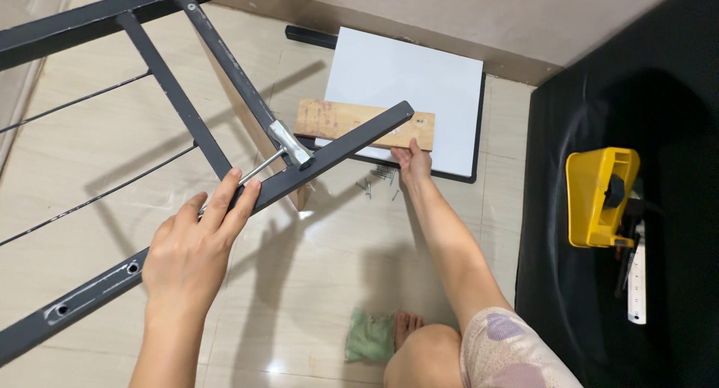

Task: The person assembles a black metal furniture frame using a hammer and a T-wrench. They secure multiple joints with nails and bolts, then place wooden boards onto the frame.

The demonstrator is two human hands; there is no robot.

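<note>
**Left hand on the metal frame, right hand at the screws**

The left hand point(193, 253) is closed around a dark metal bar point(225, 212) of a frame point(161, 70) that is lifted above the tiled floor point(314, 246). The fingers point(228, 201) wrap over the top edge of the bar, and they also press on the thin silver handle of a socket wrench point(281, 150). The head of this wrench sits at the joint where a second bar of the frame meets the first one. In the lower part of the bar, 2 round holes are visible (one near the wrist, one more to the left).

The right hand point(412, 163) is stretched forward and down to the floor. Its fingers are bent at a small heap of screws point(380, 180), which lies just beside the edge of a wooden board point(352, 120). I cannot tell if the hand already holds a screw, because the fingertips are hidden. The wooden board lies on a white panel point(408, 85) with a dark rim, near the wall.

On the right side there is a black mat point(584, 171), and on it a yellow tool point(599, 197) with a white strip point(638, 279) beside it. Near the person's knee point(423, 354) a green cloth point(371, 335) lies on the floor, touching the foot point(408, 328).
</note>
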